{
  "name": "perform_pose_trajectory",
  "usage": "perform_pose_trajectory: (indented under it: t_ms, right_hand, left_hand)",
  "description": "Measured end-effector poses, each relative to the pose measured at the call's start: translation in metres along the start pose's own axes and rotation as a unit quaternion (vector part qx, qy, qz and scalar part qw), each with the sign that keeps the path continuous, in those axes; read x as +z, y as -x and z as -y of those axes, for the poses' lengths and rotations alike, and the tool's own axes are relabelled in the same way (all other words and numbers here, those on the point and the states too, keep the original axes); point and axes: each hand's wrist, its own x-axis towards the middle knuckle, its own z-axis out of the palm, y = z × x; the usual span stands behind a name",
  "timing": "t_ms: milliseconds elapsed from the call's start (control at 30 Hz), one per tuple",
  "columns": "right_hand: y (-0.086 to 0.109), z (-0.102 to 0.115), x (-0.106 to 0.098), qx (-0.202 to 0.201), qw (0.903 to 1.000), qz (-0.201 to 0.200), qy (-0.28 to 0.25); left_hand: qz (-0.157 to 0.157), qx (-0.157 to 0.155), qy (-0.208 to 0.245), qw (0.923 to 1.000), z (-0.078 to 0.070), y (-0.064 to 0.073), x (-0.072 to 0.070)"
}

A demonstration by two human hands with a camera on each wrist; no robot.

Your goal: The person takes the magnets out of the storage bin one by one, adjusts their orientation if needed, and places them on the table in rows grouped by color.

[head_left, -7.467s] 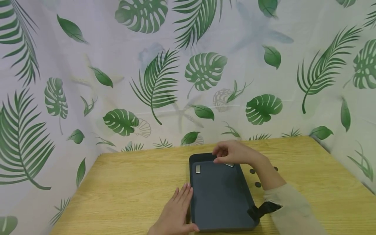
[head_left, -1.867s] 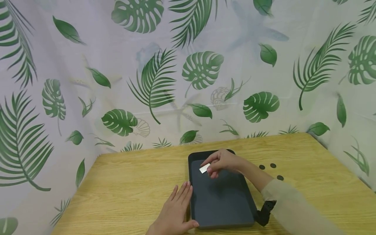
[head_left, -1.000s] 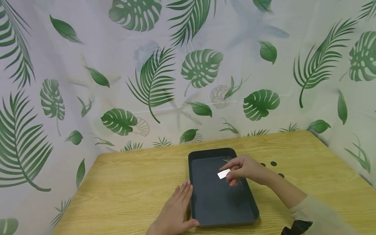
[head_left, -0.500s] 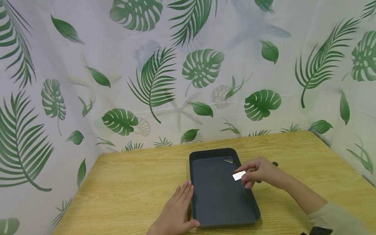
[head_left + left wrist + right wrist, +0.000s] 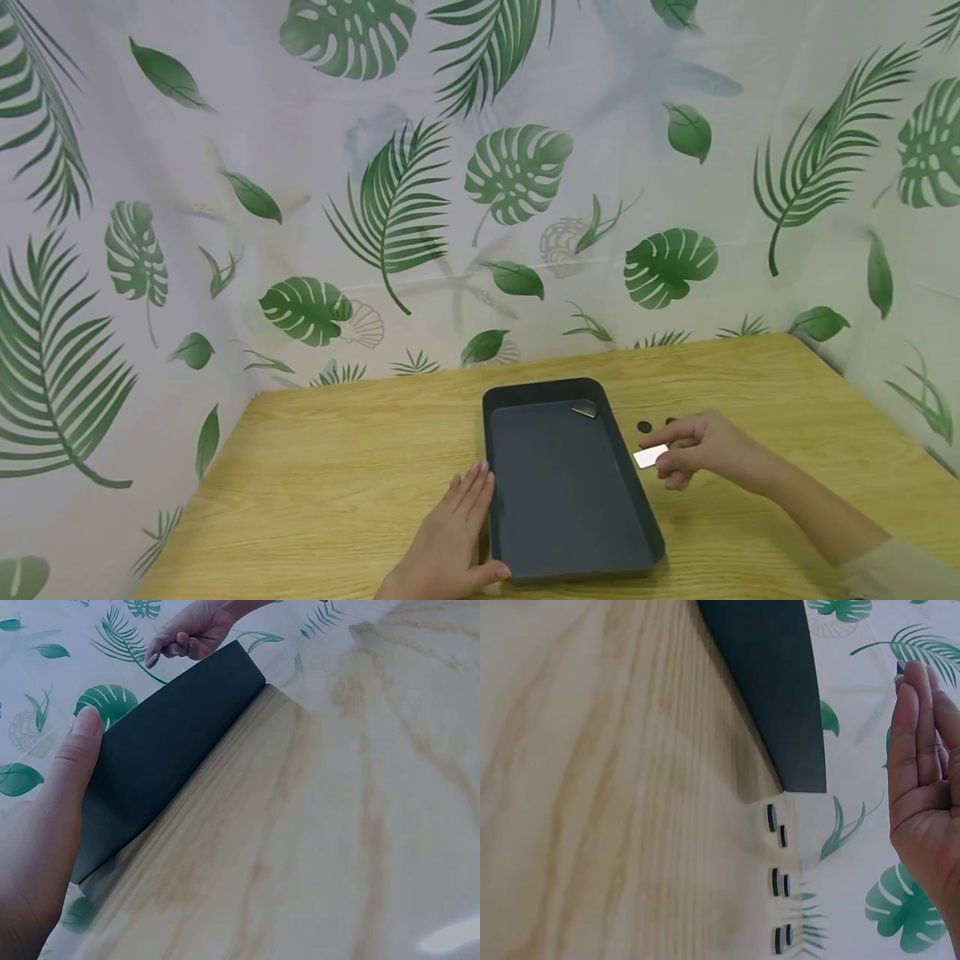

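A dark blue-grey rectangular tray (image 5: 567, 492) lies on the wooden table. My left hand (image 5: 446, 533) rests flat against its left side, fingers straight, thumb at the near corner; the left wrist view shows that thumb beside the tray wall (image 5: 172, 742). Just past the tray's right rim, my right hand (image 5: 708, 454) pinches a small shiny silver rectangle (image 5: 650, 456) between thumb and fingers, above the table. In the right wrist view the hand (image 5: 926, 772) mostly hides what it holds. A second silver metal piece (image 5: 585, 409) sits in the tray's far right corner.
Small black discs (image 5: 644, 427) lie right of the tray, partly hidden by my right hand; the right wrist view shows several discs (image 5: 775, 882) in a group. A leaf-patterned cloth (image 5: 480, 192) hangs behind the wooden table (image 5: 337, 475).
My right hand picked the silver rectangle up from the tray's far left corner and carried it rightward across the tray, past the right rim. My left hand has stayed at the tray's left side.
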Motion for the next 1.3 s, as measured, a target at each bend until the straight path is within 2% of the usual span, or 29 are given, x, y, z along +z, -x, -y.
perform_pose_trajectory:
  t_ms: [500,900,1133,1300]
  right_hand:
    - [0.019,-0.019,-0.015,0.031,0.9993,-0.011,0.017]
    - [0.019,-0.033,-0.010,0.060,0.9965,-0.001,0.057]
    - [0.017,-0.037,-0.007,0.046,0.9934,0.016,0.103]
    - [0.015,-0.038,-0.006,0.038,0.9929,0.014,0.112]
  left_hand:
    - [0.003,-0.004,0.004,1.0000,0.001,-0.001,-0.001]
    - [0.003,-0.003,0.009,0.9999,-0.001,-0.002,-0.001]
    - [0.002,-0.003,0.014,0.9999,-0.001,-0.001,0.002]
    - [-0.003,-0.003,0.013,0.9999,0.000,0.001,0.002]
